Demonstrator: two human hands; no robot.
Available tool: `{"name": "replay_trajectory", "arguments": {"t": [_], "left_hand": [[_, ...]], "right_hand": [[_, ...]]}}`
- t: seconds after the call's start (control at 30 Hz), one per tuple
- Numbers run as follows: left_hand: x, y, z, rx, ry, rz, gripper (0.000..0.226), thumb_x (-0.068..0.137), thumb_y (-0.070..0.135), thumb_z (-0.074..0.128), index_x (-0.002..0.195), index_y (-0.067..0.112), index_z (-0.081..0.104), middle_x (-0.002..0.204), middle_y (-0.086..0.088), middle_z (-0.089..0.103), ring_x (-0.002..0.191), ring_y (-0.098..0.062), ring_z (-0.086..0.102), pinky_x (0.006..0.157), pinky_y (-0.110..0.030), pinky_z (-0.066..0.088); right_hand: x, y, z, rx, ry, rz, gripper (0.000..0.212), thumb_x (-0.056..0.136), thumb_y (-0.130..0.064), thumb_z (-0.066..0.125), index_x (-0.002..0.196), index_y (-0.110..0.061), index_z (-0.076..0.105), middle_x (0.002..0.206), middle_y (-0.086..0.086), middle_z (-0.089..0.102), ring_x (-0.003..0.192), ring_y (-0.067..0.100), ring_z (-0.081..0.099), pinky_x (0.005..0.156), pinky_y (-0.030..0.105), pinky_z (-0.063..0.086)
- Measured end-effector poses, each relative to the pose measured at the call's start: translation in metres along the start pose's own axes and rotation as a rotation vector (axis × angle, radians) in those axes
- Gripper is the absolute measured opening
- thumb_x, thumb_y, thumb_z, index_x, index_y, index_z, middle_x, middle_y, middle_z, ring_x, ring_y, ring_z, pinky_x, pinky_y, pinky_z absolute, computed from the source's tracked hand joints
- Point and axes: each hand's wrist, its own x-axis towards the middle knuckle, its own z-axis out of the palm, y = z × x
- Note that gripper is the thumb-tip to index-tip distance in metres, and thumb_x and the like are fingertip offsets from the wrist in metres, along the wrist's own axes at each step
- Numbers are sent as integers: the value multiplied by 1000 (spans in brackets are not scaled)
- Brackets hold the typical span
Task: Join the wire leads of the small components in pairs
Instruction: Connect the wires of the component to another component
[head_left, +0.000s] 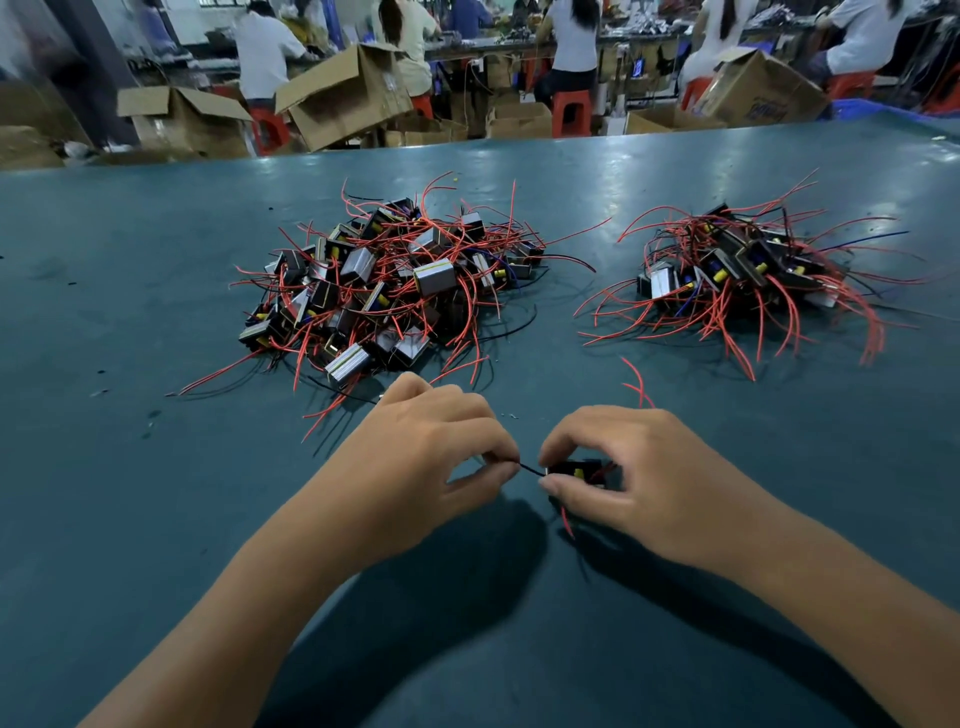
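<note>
My right hand (634, 467) grips a small black component (576, 472) with a yellow spot, held just above the green table (130, 322). A thin black wire lead (529, 469) runs from the component to my left hand (431, 457), which pinches its end between thumb and forefinger. A red lead (566, 522) hangs below the component, and another red lead (638, 382) curls up behind my right hand. The rest of the component is hidden by my fingers.
A large pile of components (384, 280) with red and black leads lies ahead at centre-left. A smaller pile (743, 270) lies to the right. Beyond the table's far edge stand cardboard boxes (343, 93), red stools and seated people.
</note>
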Motion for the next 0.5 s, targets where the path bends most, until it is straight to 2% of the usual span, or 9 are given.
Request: {"name": "replay_trajectory", "arguments": {"t": [0.17, 0.27, 0.4, 0.5], "left_hand": [[2, -1, 0, 73, 43, 46, 18, 95, 34, 58, 91, 23, 72, 86, 12, 65, 76, -11, 58, 75, -38, 43], [2, -1, 2, 93, 72, 63, 12, 94, 29, 64, 89, 21, 71, 86, 10, 65, 74, -12, 59, 71, -40, 44], [4, -1, 3, 126, 81, 106, 18, 98, 29, 58, 91, 20, 72, 86, 8, 66, 75, -18, 62, 67, -42, 44], [3, -1, 3, 120, 84, 98, 19, 98, 30, 56, 91, 21, 71, 88, 10, 66, 78, -17, 61, 68, -41, 43]], "right_hand": [[1, -2, 6, -10, 18, -16, 7, 92, -27, 68, 86, -22, 66, 82, -12, 61, 81, 7, 55, 79, 33, 45], [1, 0, 6, -28, 4, -28, 7, 93, -28, 65, 88, -23, 63, 82, -14, 60, 82, 3, 53, 80, 27, 42], [2, -4, 9, 51, 31, 9, 12, 88, -37, 61, 96, -29, 63, 85, -19, 63, 86, 2, 56, 81, 21, 42], [2, -6, 13, 75, 70, -17, 1, 89, -27, 63, 89, -26, 63, 81, -16, 65, 81, 4, 58, 74, 17, 43]]}}
